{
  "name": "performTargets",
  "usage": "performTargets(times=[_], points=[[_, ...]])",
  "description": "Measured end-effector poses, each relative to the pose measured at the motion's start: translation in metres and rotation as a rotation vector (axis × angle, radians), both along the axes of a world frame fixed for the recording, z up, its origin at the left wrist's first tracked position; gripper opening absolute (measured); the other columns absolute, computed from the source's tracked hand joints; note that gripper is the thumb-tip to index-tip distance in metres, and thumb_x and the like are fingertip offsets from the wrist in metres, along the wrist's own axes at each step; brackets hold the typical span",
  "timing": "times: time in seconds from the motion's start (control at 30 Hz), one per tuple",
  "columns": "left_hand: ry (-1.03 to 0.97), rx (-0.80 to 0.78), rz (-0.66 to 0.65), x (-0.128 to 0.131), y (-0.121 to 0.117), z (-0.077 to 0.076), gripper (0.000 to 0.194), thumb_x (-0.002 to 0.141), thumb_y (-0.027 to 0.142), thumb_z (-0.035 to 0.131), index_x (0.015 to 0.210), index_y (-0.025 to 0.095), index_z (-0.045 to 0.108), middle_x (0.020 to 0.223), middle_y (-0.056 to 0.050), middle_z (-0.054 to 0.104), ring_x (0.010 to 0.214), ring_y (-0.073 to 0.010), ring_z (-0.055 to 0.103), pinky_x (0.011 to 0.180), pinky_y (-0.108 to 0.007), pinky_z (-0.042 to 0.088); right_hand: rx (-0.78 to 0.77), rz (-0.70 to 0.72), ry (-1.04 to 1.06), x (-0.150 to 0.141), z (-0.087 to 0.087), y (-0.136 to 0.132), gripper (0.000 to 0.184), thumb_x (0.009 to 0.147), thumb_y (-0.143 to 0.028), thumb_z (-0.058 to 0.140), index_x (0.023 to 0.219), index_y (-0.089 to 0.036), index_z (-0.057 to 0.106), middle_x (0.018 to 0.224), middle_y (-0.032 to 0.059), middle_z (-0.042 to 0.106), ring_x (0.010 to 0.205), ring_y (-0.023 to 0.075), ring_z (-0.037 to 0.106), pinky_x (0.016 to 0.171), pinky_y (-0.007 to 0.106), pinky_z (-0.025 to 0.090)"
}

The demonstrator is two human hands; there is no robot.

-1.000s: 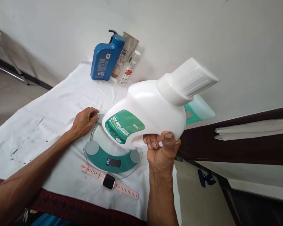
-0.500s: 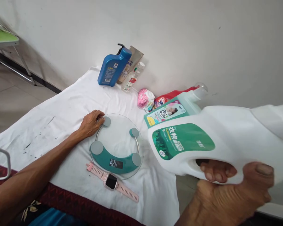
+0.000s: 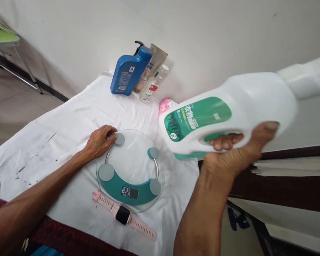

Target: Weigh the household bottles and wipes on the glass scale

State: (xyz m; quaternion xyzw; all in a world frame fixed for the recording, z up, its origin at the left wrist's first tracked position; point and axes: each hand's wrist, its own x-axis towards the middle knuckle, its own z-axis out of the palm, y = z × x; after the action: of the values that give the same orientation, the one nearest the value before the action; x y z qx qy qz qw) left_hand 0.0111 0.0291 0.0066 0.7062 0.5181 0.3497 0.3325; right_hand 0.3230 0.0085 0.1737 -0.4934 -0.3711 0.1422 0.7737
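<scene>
Hold the white bottle (image 3: 233, 106) steady in the air, right of the scale (image 3: 130, 192), with right fingers (image 3: 225, 142) curled tight through its handle (image 3: 202, 146) and half-bent left fingers (image 3: 108, 130) touching the scale's edge.

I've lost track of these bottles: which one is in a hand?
The white bottle with the green label, in the right hand; the blue bottle and clear bottle stand on the cloth.

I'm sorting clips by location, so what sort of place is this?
Most likely a room in a home: a glass scale, a white handled bottle in the right hand, and blue slippers on the floor suggest it.
</scene>
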Motion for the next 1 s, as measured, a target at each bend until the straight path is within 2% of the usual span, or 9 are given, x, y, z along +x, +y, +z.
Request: performTargets(times=[0.13,0.27,0.6,0.7,0.8,0.87,0.9,0.93,1.0], points=[[-0.004,-0.026,-0.006,0.001,0.000,0.000,0.026,0.099,0.039,0.057,0.113,0.023,0.071,0.105,-0.007,0.074,0.089,-0.0222,0.070,0.084,-0.040,0.059,-0.020,-0.124,0.008,-0.013,-0.022,0.055,0.067,0.083,-0.067,0.077,0.053,-0.026,0.033,0.047,-0.0092,0.027,0.040,0.0058,0.029,0.037,0.025,0.026],[-0.018,-0.030,-0.010,0.002,-0.001,0.001,0.026,0.100,0.038,0.057,0.114,0.022,0.070,0.106,-0.006,0.074,0.090,-0.0218,0.070,0.084,-0.039,0.058,-0.040,-0.134,-0.024,-0.015,-0.037,0.088,0.061,0.089,-0.060,0.074,0.055,-0.026,0.037,0.046,-0.0091,0.029,0.040,0.0063,0.030,0.038,0.026,0.025],[-0.028,-0.023,-0.021,0.002,-0.002,0.000,0.026,0.101,0.037,0.056,0.116,0.021,0.069,0.107,-0.007,0.073,0.092,-0.0223,0.070,0.085,-0.040,0.058,-0.189,-0.267,-0.015,-0.008,-0.085,0.124,0.052,0.096,-0.057,0.065,0.063,-0.032,0.034,0.050,-0.0090,0.032,0.044,0.0108,0.030,0.042,0.029,0.027],[-0.030,-0.019,-0.018,0.002,-0.002,0.000,0.026,0.101,0.036,0.056,0.116,0.020,0.069,0.108,-0.008,0.073,0.093,-0.0226,0.070,0.086,-0.040,0.058,-0.235,-0.281,-0.053,-0.006,-0.090,0.123,0.049,0.098,-0.066,0.058,0.070,-0.031,0.039,0.060,-0.0068,0.036,0.051,0.0138,0.038,0.050,0.032,0.040],[-0.031,-0.026,-0.015,0.003,-0.003,0.000,0.024,0.100,0.033,0.056,0.115,0.020,0.069,0.108,-0.008,0.073,0.093,-0.0227,0.070,0.085,-0.040,0.058,-0.130,-0.430,-0.292,-0.010,-0.085,0.105,0.048,0.088,-0.071,0.070,0.089,-0.029,0.047,0.085,0.0019,0.053,0.085,0.0264,0.060,0.084,0.050,0.058],[-0.035,-0.033,-0.021,0.003,-0.004,0.000,0.022,0.100,0.032,0.057,0.115,0.021,0.069,0.109,-0.007,0.072,0.094,-0.0229,0.071,0.085,-0.039,0.057,0.015,-0.559,-0.577,-0.021,-0.077,0.091,0.053,0.086,-0.068,0.074,0.109,-0.026,0.051,0.112,0.0120,0.056,0.121,0.0379,0.057,0.111,0.066,0.046],[-0.037,-0.031,-0.022,0.003,-0.004,0.000,0.022,0.101,0.031,0.057,0.115,0.021,0.069,0.109,-0.007,0.072,0.095,-0.0232,0.071,0.086,-0.040,0.057,0.083,-0.558,-0.719,-0.029,-0.073,0.087,0.054,0.088,-0.065,0.073,0.119,-0.026,0.051,0.123,0.0156,0.054,0.133,0.0405,0.051,0.119,0.070,0.039],[-0.039,-0.026,-0.023,0.003,-0.004,-0.001,0.022,0.101,0.031,0.057,0.116,0.021,0.069,0.109,-0.007,0.072,0.096,-0.0235,0.071,0.087,-0.040,0.057,0.129,-0.499,-0.842,-0.038,-0.068,0.087,0.052,0.092,-0.061,0.070,0.126,-0.025,0.051,0.130,0.0171,0.052,0.138,0.0408,0.048,0.122,0.071,0.035],[-0.044,-0.015,-0.019,0.003,-0.004,-0.002,0.022,0.101,0.031,0.057,0.116,0.020,0.068,0.108,-0.008,0.071,0.098,-0.0239,0.071,0.089,-0.041,0.056,0.121,-0.261,-0.995,-0.057,-0.063,0.101,0.044,0.098,-0.052,0.063,0.132,-0.025,0.050,0.134,0.0157,0.052,0.137,0.0367,0.052,0.121,0.068,0.040]])
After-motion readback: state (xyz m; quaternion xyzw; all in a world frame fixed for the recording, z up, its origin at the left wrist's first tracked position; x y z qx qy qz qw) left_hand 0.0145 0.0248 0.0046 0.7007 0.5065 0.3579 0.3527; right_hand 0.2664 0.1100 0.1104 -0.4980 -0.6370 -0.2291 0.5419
